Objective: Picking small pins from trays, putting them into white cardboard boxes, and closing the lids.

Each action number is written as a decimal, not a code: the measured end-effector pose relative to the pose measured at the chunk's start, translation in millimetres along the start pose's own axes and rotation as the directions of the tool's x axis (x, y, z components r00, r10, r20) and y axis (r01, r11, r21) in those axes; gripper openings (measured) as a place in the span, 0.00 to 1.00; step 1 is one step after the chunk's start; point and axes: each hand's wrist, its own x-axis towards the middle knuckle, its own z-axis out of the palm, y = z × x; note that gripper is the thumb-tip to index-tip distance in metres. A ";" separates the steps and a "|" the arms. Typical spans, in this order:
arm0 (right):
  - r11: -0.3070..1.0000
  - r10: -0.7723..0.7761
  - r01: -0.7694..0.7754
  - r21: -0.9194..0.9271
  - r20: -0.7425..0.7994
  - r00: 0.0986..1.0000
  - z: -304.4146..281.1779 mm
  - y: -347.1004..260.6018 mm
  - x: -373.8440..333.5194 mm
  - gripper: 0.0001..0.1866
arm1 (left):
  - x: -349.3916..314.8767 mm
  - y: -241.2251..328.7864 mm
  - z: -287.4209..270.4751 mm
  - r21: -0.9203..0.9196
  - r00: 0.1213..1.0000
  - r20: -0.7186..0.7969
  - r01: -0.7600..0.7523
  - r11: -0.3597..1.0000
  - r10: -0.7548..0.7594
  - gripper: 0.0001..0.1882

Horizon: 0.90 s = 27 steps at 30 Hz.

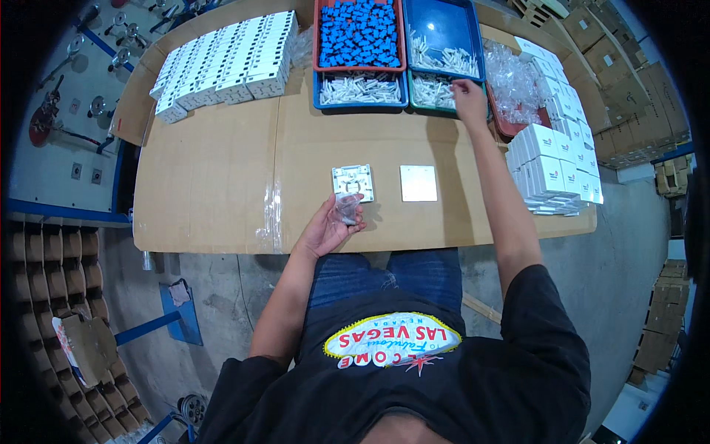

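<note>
A small, crumpled clear plastic bag [347, 210] is held up, and by it the lower edge of a white square housing [352, 179] is partly hidden. The housing is laid flat on the cardboard [207, 177], moulded side up. Slim white pieces [429, 92] are heaped loosely in a green-edged tray [433, 112].

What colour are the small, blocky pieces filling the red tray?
The blocky pieces are blue, clearest in the head view.
</note>
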 end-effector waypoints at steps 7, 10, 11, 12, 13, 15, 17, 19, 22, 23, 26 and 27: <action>0.913 0.092 -0.074 -0.400 0.028 0.995 -7.9 28.9 80.1 0.11 | -4.0 0.6 0.4 -0.050 0.999 -0.036 0.006 0.999 -0.008 0.34; 0.875 0.202 -0.104 -0.473 0.162 0.966 -0.9 9.3 92.9 0.11 | -8.8 1.9 -3.0 -0.064 0.999 -0.050 -0.002 0.998 -0.001 0.34; 0.867 0.259 -0.142 -0.477 0.189 0.947 1.8 2.2 95.0 0.12 | -9.4 1.2 -5.2 -0.053 0.998 -0.064 -0.003 0.999 0.000 0.35; 0.871 0.258 -0.142 -0.470 0.193 0.947 8.6 -0.1 97.5 0.12 | -10.4 1.1 -7.4 -0.043 0.997 -0.079 -0.005 0.999 0.002 0.35; 0.860 0.261 -0.147 -0.489 0.173 0.950 9.5 6.6 102.7 0.11 | -7.9 1.1 -4.7 -0.040 0.997 -0.074 0.004 0.999 -0.007 0.35; 0.845 0.267 -0.160 -0.510 0.145 0.953 7.6 20.0 113.9 0.11 | -3.1 1.8 0.1 -0.032 0.997 -0.071 0.013 0.999 -0.015 0.35; 0.878 0.278 -0.171 -0.447 0.186 0.942 6.4 28.1 120.2 0.11 | -2.8 1.4 -0.8 -0.048 0.998 -0.066 0.017 0.999 -0.020 0.35; 0.889 0.249 -0.155 -0.431 0.171 0.953 -2.3 30.7 123.8 0.10 | -4.2 0.8 -1.1 -0.068 0.998 -0.061 0.018 0.998 -0.022 0.34; 0.910 0.220 -0.163 -0.380 0.110 0.969 -12.8 21.5 118.2 0.10 | -6.6 2.2 0.9 -0.102 1.000 0.022 0.007 0.995 -0.005 0.33; 0.923 0.197 -0.163 -0.348 0.065 0.978 -16.8 17.4 113.1 0.11 | -7.5 3.5 3.4 -0.117 1.000 -0.012 0.007 0.993 -0.008 0.33; 0.986 0.131 -0.139 0.097 0.081 0.988 -21.1 0.9 89.8 0.14 | -5.7 4.0 0.1 -0.115 1.000 -0.023 0.001 0.993 -0.004 0.32; 0.938 0.163 -0.195 0.287 0.129 0.978 -17.1 -10.6 68.8 0.12 | -7.2 3.6 -3.7 -0.085 1.000 -0.002 -0.005 0.996 0.005 0.32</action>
